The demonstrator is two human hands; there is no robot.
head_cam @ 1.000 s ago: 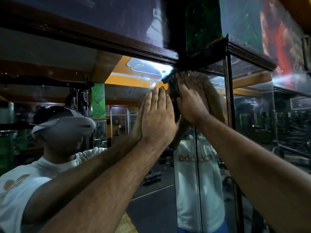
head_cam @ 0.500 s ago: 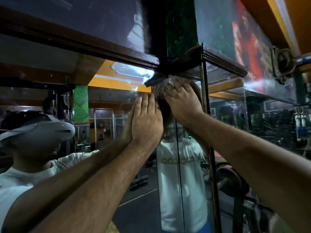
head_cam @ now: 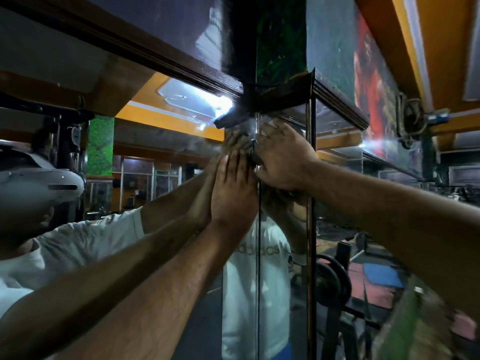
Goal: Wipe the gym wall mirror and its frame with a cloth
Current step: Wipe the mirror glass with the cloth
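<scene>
— Where is the mirror [head_cam: 161, 157], and how is it set?

— It is seen straight ahead, fixed upright on the wall, meeting a second narrow panel at a vertical seam [head_cam: 257, 255] near the middle of the view. A dark wooden frame [head_cam: 181, 70] is run along its top edge, slanting down from upper left to the corner; a dark vertical post [head_cam: 311, 203] is set just right of the seam.

— Can any writing be read?

— Mirrored letters are seen across the chest of the reflected white T-shirt [head_cam: 249, 281], resembling a sportswear logo; the exact wording cannot be made out with certainty.

— And the cloth?

— Only a small dark fold of cloth [head_cam: 252, 155] is glimpsed, under the fingers of the right hand [head_cam: 283, 157], just below the frame's corner. Its long axis cannot be told.

— How are the hands held?

— The left hand [head_cam: 233, 188] is laid flat and open against the glass, fingers together and pointing up. The right hand is pressed over the cloth with fingers curled upon it, beside the left hand and touching it.

— What else is reflected?

— A white headset [head_cam: 39, 185], a lit ceiling panel [head_cam: 192, 102] and weight plates [head_cam: 332, 284] are shown.
</scene>
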